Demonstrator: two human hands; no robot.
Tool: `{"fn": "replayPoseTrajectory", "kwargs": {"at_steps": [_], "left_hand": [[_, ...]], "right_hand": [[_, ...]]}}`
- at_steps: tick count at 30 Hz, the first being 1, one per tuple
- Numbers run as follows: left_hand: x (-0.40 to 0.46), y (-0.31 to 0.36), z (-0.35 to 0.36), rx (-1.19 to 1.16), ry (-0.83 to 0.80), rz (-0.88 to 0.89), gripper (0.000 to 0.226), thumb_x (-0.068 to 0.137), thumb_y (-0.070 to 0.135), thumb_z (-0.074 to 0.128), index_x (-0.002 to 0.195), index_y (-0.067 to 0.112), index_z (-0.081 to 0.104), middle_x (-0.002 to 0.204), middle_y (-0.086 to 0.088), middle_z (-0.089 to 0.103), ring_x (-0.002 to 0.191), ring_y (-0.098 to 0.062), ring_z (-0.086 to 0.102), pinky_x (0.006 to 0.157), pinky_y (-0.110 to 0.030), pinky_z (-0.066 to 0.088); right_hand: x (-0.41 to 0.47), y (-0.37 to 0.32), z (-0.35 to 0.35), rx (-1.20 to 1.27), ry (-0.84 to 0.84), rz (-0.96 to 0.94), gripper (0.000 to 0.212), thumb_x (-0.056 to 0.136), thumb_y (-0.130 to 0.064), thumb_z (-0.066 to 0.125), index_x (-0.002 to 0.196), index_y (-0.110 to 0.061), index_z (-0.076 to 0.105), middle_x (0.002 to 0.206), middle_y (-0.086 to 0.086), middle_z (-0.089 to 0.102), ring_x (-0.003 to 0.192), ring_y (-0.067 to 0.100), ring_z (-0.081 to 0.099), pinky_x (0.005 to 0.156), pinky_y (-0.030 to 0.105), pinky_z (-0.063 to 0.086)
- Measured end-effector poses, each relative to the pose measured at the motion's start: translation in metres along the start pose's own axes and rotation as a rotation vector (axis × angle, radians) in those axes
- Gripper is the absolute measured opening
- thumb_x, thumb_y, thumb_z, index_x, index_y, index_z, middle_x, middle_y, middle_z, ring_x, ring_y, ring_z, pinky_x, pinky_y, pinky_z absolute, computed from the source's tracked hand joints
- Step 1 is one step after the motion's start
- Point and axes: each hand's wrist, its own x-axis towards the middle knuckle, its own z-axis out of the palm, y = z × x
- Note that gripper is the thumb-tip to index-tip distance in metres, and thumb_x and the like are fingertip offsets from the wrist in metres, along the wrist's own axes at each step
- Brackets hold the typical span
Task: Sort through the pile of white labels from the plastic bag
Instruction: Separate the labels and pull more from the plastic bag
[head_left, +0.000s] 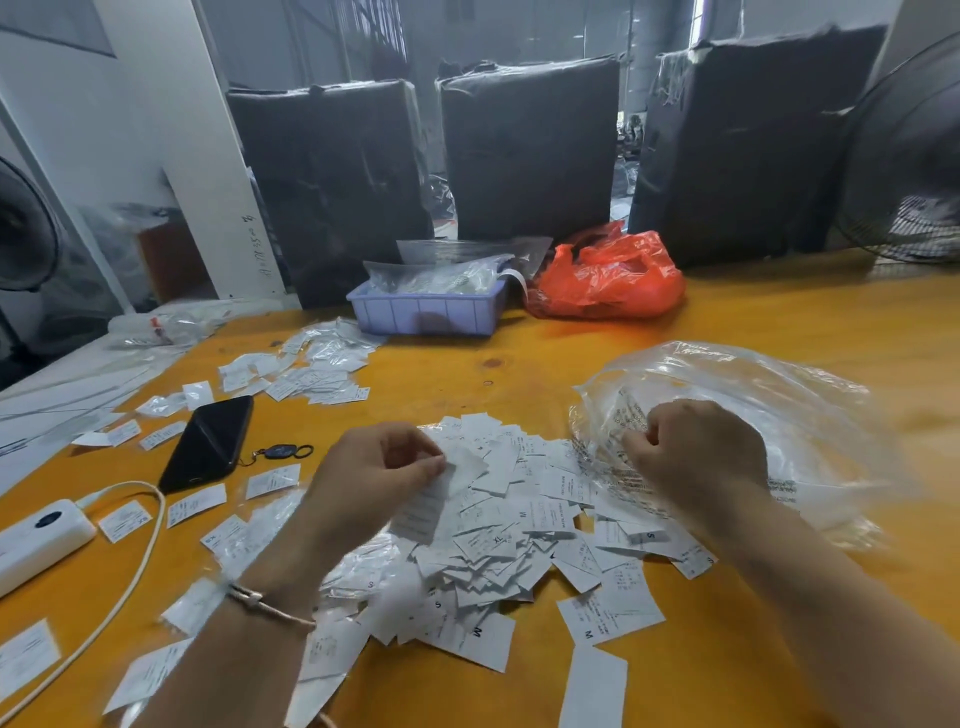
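Note:
A loose pile of white labels (509, 525), printed with size letters such as S, M and XL, covers the middle of the yellow table (727, 332). My left hand (374, 473) hovers over the pile's left side and pinches a white label (426, 506) that hangs down from its fingers. My right hand (696, 452) grips the edge of a clear plastic bag (753, 395) that lies crumpled on the table at the right, its mouth facing the pile. More labels show through the bag near my right fingers.
A black phone (208, 441) with a key fob, a white power bank (36, 540) and its cable lie at the left among scattered labels. A lilac tray (426, 312) of bagged items and an orange plastic bag (608, 275) stand at the back. Dark wrapped bales and fans stand behind.

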Motion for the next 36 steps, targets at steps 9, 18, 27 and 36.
{"fn": "replayPoseTrajectory", "kwargs": {"at_steps": [9, 18, 27, 36], "left_hand": [[0.005, -0.019, -0.053, 0.415, -0.042, -0.276, 0.013, 0.081, 0.018, 0.079, 0.070, 0.024, 0.077, 0.064, 0.007, 0.071, 0.065, -0.012, 0.062, 0.054, -0.022, 0.045], [0.004, -0.044, -0.052, 0.476, 0.031, -0.221, 0.018, 0.077, 0.017, 0.083, 0.081, 0.031, 0.072, 0.083, 0.009, 0.069, 0.081, -0.010, 0.063, 0.065, -0.026, 0.049], [0.003, -0.036, -0.041, 0.631, 0.153, -0.140, 0.030, 0.075, 0.035, 0.083, 0.094, 0.039, 0.061, 0.126, 0.004, 0.056, 0.125, -0.021, 0.044, 0.095, -0.040, 0.043], [0.007, 0.002, -0.006, 0.444, 0.046, 0.068, 0.016, 0.082, 0.037, 0.076, 0.095, 0.035, 0.065, 0.116, 0.013, 0.053, 0.120, -0.014, 0.047, 0.103, -0.044, 0.044]], "right_hand": [[0.008, 0.016, 0.017, -0.379, -0.221, 0.078, 0.020, 0.092, -0.023, 0.050, 0.109, -0.016, 0.058, 0.112, 0.006, 0.049, 0.107, 0.027, 0.046, 0.080, 0.035, 0.037], [0.009, 0.022, 0.016, -0.221, -0.144, 0.077, 0.025, 0.085, -0.001, 0.048, 0.104, -0.008, 0.061, 0.103, 0.009, 0.056, 0.094, 0.028, 0.053, 0.071, 0.033, 0.043], [0.006, 0.017, 0.017, -0.041, 0.081, 0.024, 0.034, 0.076, 0.012, 0.054, 0.100, -0.008, 0.067, 0.083, 0.012, 0.070, 0.075, 0.036, 0.063, 0.062, 0.036, 0.048], [0.002, 0.010, 0.004, -0.287, -0.213, 0.086, 0.032, 0.082, -0.004, 0.053, 0.060, -0.014, 0.033, 0.061, 0.002, 0.037, 0.057, 0.020, 0.036, 0.057, 0.026, 0.027]]}}
